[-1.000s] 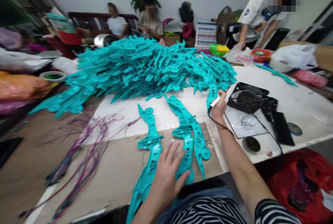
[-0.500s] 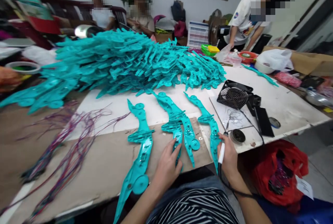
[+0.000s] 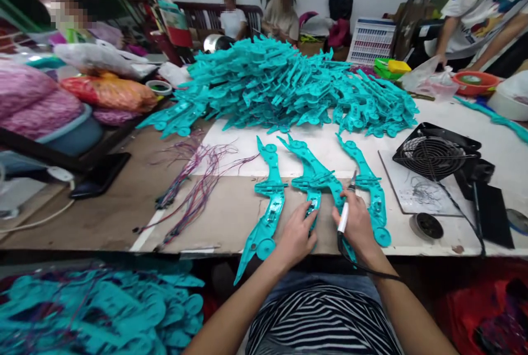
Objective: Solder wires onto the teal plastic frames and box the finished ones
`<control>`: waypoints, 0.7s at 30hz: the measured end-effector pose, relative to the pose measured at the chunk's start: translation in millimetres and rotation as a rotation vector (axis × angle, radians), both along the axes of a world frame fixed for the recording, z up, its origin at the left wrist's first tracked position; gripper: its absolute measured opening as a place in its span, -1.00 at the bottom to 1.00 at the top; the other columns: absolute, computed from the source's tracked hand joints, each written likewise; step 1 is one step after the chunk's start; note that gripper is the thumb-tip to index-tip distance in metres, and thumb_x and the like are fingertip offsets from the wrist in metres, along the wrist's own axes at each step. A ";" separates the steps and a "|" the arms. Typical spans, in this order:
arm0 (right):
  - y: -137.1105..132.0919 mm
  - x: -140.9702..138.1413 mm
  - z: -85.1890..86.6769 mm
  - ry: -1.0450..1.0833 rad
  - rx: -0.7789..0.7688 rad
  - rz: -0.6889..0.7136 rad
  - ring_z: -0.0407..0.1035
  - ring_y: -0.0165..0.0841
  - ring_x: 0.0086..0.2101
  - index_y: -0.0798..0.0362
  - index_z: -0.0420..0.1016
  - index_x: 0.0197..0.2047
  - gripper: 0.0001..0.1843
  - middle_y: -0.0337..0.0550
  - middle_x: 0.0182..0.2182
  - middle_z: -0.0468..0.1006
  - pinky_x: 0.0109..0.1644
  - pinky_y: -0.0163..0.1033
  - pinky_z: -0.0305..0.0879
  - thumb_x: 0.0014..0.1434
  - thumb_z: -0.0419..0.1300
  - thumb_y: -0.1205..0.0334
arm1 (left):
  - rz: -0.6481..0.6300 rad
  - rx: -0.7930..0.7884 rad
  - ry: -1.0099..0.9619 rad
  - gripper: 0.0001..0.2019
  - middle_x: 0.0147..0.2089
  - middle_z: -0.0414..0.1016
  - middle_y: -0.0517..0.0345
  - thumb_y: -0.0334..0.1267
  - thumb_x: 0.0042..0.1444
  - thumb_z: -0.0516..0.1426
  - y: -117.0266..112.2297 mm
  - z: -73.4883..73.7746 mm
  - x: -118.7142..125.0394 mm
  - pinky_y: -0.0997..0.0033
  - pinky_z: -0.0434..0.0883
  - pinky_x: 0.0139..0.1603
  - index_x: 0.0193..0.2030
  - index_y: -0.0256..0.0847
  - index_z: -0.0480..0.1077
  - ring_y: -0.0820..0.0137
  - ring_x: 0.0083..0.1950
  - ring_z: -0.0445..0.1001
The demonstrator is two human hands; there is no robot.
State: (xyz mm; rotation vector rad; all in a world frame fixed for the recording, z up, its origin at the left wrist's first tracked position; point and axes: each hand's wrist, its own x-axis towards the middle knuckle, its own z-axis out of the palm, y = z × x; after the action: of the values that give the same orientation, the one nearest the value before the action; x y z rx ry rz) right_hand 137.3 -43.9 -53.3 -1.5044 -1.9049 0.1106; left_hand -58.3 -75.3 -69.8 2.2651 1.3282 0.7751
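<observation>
My right hand (image 3: 355,222) grips a white-handled soldering iron (image 3: 343,217) like a pen, its tip pointing up and away, over teal plastic toy-bow halves. My left hand (image 3: 297,235) has its fingers closed around the lower limb of a teal bow half (image 3: 314,197); small details under the fingertips are hidden. Left of it lies another bow half (image 3: 272,206). A further one (image 3: 376,201) rests to the right of my right hand. Thin red and blue wires (image 3: 202,179) lie bunched on the table's left part.
A big heap of teal bow halves (image 3: 280,86) stands at the back. To the right are a black fan (image 3: 433,151), a white tile (image 3: 396,179) and a round solder tin (image 3: 427,227). More teal parts (image 3: 124,311) sit below left. A co-worker's arms (image 3: 449,36) are at the back right.
The view has turned left. My right hand has moved left with the soldering iron, from the right-hand bow half toward my left hand. My left hand stays on its bow half.
</observation>
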 end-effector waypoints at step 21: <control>-7.3 -12.1 10.4 -0.056 -0.110 -0.131 0.41 -0.09 -0.16 -0.03 0.39 -0.02 -0.68 0.01 -0.18 0.55 -0.13 -0.06 0.39 0.13 0.16 0.29 | 0.081 0.086 0.086 -0.47 0.32 0.34 -0.26 -0.46 0.07 0.04 0.3 -6.7 -16.5 0.02 0.46 0.24 0.22 -0.29 0.41 0.05 0.32 0.38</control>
State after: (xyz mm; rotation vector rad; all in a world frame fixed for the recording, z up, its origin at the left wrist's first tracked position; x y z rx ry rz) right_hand 125.2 -51.3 -42.9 -1.7179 -1.8643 0.1158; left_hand -74.7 -75.0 -76.5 2.3471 1.4601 0.7841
